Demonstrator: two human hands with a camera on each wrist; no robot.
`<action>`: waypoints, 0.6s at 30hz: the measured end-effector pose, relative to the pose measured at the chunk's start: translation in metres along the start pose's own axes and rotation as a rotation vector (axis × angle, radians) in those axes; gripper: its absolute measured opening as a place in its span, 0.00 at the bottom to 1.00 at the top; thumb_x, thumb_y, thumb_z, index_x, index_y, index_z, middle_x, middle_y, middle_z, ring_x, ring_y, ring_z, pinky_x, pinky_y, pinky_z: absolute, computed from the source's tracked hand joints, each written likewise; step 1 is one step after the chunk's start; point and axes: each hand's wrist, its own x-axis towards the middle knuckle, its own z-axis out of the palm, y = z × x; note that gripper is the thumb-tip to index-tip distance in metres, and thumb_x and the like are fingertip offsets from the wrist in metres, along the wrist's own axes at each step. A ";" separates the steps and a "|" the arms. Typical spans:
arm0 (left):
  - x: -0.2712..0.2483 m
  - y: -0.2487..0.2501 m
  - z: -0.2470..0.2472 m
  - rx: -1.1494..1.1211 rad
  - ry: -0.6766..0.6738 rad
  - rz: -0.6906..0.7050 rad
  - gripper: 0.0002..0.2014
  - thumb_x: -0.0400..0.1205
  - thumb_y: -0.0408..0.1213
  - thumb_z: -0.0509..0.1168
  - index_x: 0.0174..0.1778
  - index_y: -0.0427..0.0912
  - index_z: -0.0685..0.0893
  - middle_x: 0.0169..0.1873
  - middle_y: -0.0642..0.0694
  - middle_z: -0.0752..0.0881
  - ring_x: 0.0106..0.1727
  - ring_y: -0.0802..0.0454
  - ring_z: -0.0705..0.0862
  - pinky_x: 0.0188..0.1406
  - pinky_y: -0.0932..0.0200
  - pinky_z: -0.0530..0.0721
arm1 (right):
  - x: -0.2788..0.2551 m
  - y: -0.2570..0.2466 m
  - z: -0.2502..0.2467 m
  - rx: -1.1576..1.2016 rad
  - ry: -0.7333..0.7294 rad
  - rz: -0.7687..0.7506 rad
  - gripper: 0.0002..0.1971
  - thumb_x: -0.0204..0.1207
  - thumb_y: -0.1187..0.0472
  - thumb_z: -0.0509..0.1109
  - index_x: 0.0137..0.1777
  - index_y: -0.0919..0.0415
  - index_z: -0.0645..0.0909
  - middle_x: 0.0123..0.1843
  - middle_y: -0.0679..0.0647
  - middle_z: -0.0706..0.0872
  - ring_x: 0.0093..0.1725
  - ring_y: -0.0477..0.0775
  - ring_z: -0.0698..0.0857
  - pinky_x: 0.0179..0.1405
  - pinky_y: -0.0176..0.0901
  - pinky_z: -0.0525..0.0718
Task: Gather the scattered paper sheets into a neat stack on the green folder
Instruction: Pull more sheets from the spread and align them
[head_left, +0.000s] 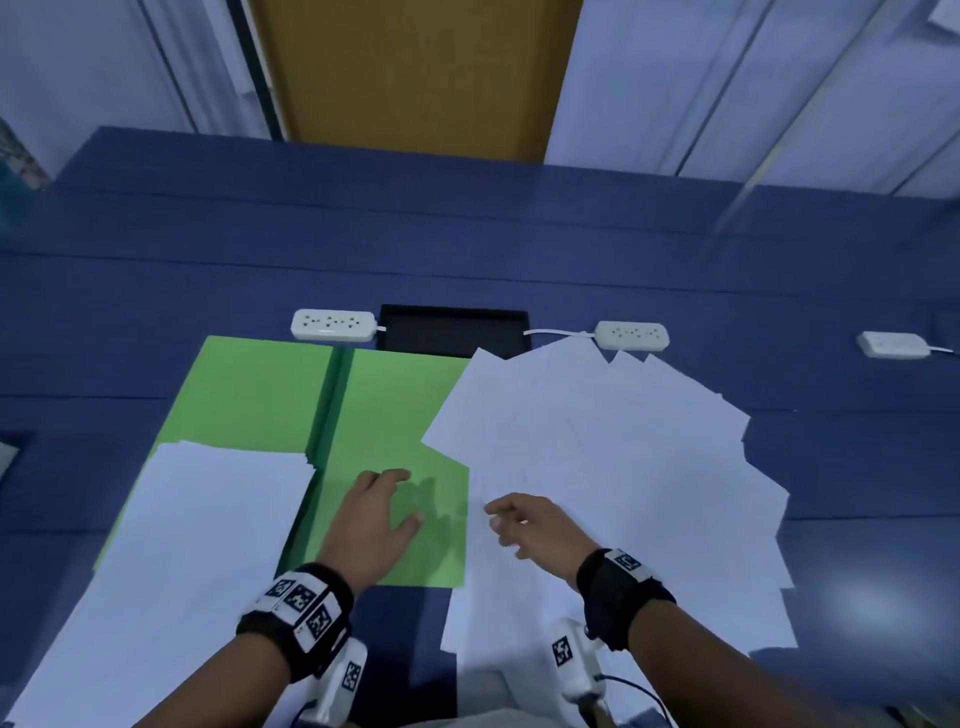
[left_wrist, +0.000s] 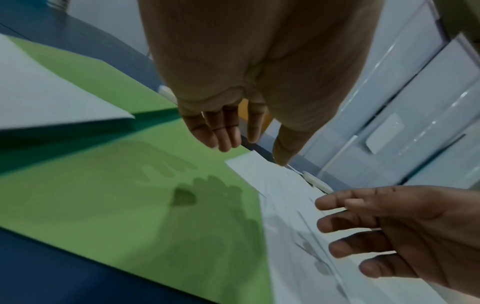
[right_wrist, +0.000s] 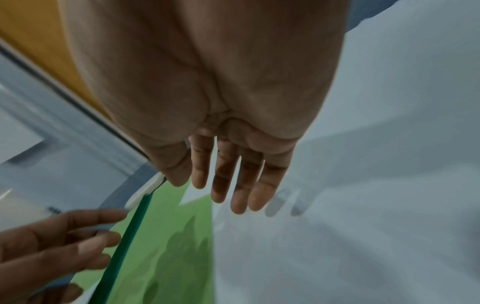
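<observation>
An open green folder (head_left: 270, 395) lies on the blue table. A neat stack of white sheets (head_left: 197, 545) covers its left half and reaches past its near edge. Several loose white sheets (head_left: 613, 467) fan out on the right, overlapping the folder's right edge. My left hand (head_left: 382, 512) hovers over the folder's bare right half (left_wrist: 130, 195) with fingers straight and spread, holding nothing. My right hand (head_left: 511, 522) hangs just above the near left part of the loose sheets (right_wrist: 363, 205), fingers relaxed and empty. In both wrist views the hands cast shadows below them.
Three white power strips (head_left: 332, 325) (head_left: 631, 335) (head_left: 891, 345) lie along the far side of the papers, beside a black recessed tray (head_left: 452, 330). Blue table (head_left: 519, 249) stretches beyond them. White wall panels and a yellow door stand behind.
</observation>
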 end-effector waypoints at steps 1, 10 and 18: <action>0.004 0.014 0.012 0.002 -0.027 0.025 0.28 0.82 0.44 0.75 0.78 0.50 0.77 0.63 0.50 0.76 0.63 0.48 0.82 0.67 0.52 0.82 | -0.006 0.011 -0.018 0.026 0.032 0.010 0.09 0.86 0.54 0.70 0.64 0.47 0.87 0.55 0.48 0.89 0.53 0.48 0.90 0.53 0.43 0.86; 0.052 0.115 0.113 0.141 -0.206 0.086 0.34 0.82 0.50 0.74 0.83 0.47 0.71 0.76 0.44 0.73 0.78 0.43 0.73 0.78 0.51 0.72 | -0.050 0.128 -0.168 0.079 0.309 0.122 0.09 0.88 0.56 0.72 0.65 0.47 0.87 0.68 0.47 0.87 0.68 0.48 0.85 0.67 0.42 0.79; 0.098 0.173 0.164 0.473 -0.268 0.007 0.47 0.78 0.57 0.76 0.88 0.48 0.59 0.82 0.42 0.64 0.82 0.38 0.66 0.79 0.39 0.73 | -0.051 0.170 -0.193 0.040 0.348 0.113 0.16 0.85 0.57 0.74 0.71 0.53 0.84 0.69 0.54 0.81 0.60 0.40 0.85 0.52 0.30 0.79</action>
